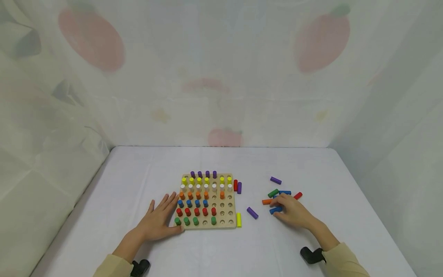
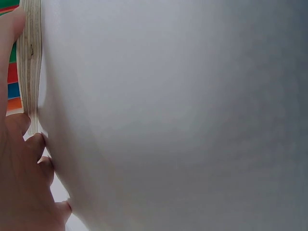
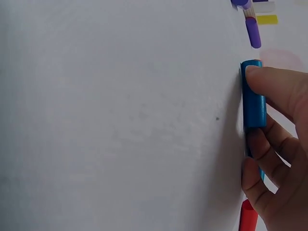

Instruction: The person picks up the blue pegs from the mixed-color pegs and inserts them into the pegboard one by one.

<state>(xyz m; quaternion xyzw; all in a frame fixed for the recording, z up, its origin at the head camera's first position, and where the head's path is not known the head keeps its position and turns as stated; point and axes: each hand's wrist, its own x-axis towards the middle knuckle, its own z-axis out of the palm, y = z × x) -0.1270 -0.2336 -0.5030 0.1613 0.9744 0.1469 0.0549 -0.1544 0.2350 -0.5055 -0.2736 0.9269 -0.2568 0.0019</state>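
Note:
A wooden pegboard (image 1: 221,227) lies on the table with rows of purple, yellow, white, orange, blue, red and green pegs; holes toward its right side show bare. My left hand (image 1: 159,221) rests along the board's left edge, fingers stretched out and thumb at the near corner. In the left wrist view that thumb lies against the board's layered side (image 2: 31,53). Right of the board, my right hand (image 1: 294,211) pinches a blue peg (image 3: 255,103), thumb on its near end and fingers bent behind it. Around this hand lie a green peg (image 1: 273,193), an orange peg (image 1: 267,201) and a red peg (image 1: 298,195).
Between board and right hand lies a purple peg (image 1: 252,213); another purple peg (image 1: 275,180) is farther back. Along the board's right edge are a yellow peg (image 1: 238,220), a red peg (image 1: 235,185) and a purple one. White cloth walls (image 1: 221,107) enclose the table.

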